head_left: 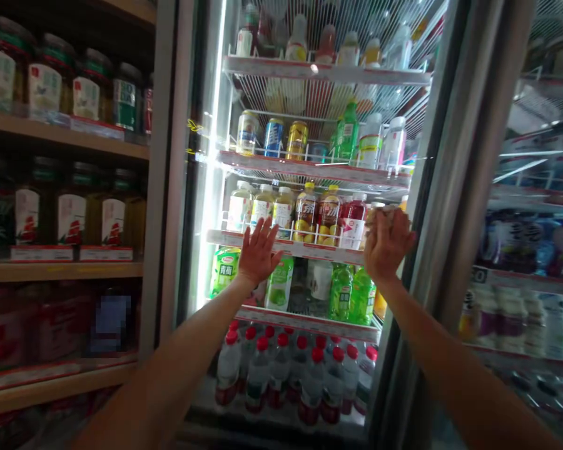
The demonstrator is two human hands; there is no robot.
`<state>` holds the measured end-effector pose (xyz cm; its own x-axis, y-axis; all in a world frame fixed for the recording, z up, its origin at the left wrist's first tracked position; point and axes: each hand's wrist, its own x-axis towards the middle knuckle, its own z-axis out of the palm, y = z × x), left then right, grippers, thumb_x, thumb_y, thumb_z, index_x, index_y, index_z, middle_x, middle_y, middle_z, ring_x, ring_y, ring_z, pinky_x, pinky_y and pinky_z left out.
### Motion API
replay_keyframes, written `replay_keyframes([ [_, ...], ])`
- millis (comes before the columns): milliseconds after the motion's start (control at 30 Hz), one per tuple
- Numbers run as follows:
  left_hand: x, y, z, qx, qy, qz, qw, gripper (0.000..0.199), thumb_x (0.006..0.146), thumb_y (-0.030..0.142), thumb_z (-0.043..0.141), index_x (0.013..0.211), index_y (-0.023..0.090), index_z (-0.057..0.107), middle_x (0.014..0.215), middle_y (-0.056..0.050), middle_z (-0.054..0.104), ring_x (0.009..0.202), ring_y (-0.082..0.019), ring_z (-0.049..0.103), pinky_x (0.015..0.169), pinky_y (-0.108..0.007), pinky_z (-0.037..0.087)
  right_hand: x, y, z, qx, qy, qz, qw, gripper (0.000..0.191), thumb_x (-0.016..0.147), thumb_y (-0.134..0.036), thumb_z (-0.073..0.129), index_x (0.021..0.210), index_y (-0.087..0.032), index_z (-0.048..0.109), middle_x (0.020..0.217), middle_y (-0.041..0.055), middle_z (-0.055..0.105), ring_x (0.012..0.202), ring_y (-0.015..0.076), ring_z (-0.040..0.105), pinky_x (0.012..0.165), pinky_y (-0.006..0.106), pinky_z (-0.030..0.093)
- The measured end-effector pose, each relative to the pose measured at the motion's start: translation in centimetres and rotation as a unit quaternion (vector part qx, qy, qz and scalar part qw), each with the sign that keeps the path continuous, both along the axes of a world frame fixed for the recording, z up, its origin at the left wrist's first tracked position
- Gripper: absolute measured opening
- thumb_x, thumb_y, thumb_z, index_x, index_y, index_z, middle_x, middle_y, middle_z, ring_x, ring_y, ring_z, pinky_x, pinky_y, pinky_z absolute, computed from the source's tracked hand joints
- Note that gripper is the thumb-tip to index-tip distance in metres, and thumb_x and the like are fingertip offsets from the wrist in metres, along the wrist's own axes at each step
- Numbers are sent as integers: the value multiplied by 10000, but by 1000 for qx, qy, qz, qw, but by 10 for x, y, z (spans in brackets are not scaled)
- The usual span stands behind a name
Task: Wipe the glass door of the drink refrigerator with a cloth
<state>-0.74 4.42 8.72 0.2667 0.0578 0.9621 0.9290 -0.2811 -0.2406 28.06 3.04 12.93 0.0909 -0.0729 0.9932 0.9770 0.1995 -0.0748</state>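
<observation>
My left hand is stretched toward the drinks cooler with its fingers spread and its palm toward the glass door. It holds nothing and appears to rest flat on the glass, in front of the middle shelves. Farther right, my right hand has its fingers over a crumpled brownish cloth, pressed to the glass near the door's right edge. Most of the cloth is hidden under the hand. Behind the glass stand tea bottles, green drink bottles and cans on wire shelves.
Red-capped bottles fill the cooler's bottom. A metal frame runs up the right side, with another drinks cooler beyond it. At left, wooden shelves hold rows of jars. Faint reflections show on the glass.
</observation>
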Motion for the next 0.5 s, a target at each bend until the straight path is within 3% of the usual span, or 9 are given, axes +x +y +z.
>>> replay_keyframes([
  [133, -1, -1, 1, 11, 6, 6, 1000, 616, 880, 455, 356, 1410, 163, 239, 1455, -122, 312, 1389, -224, 133, 1121, -445, 99, -40, -7, -27, -31, -206, 27, 978, 395, 871, -282, 435, 1259, -254, 503, 1420, 80, 381, 1362, 246, 219, 1071, 503, 192],
  [233, 0, -1, 1, 26, 10, 10, 1000, 617, 882, 449, 357, 1412, 158, 230, 1447, -131, 326, 1389, -223, 133, 1119, -445, 109, -36, -10, -34, -54, -296, 33, 953, 385, 865, -281, 459, 1246, -292, 508, 1407, 48, 407, 1355, 221, 242, 1092, 485, 154],
  [300, 0, -1, 1, 34, 11, 13, 999, 613, 882, 443, 363, 1407, 149, 243, 1437, -140, 342, 1389, -225, 133, 1117, -444, 115, -14, -7, -23, -32, -234, 20, 971, 379, 873, -298, 441, 1245, -272, 513, 1401, 66, 409, 1340, 234, 272, 1082, 504, 157],
  [400, 1, 0, 0, 39, 13, 13, 999, 613, 881, 443, 367, 1400, 138, 258, 1431, -147, 350, 1389, -230, 132, 1116, -446, 113, 15, 1, 7, 13, -18, -1, 1000, 431, 881, -311, 394, 1290, -201, 471, 1422, 138, 357, 1324, 291, 284, 1030, 564, 203],
  [500, 0, 0, 0, 28, 9, 10, 1000, 622, 879, 449, 369, 1407, 147, 241, 1442, -139, 331, 1389, -231, 130, 1117, -450, 106, 7, 6, 22, 14, 45, 6, 999, 463, 875, -326, 387, 1314, -188, 444, 1434, 151, 331, 1329, 313, 262, 1018, 579, 213],
])
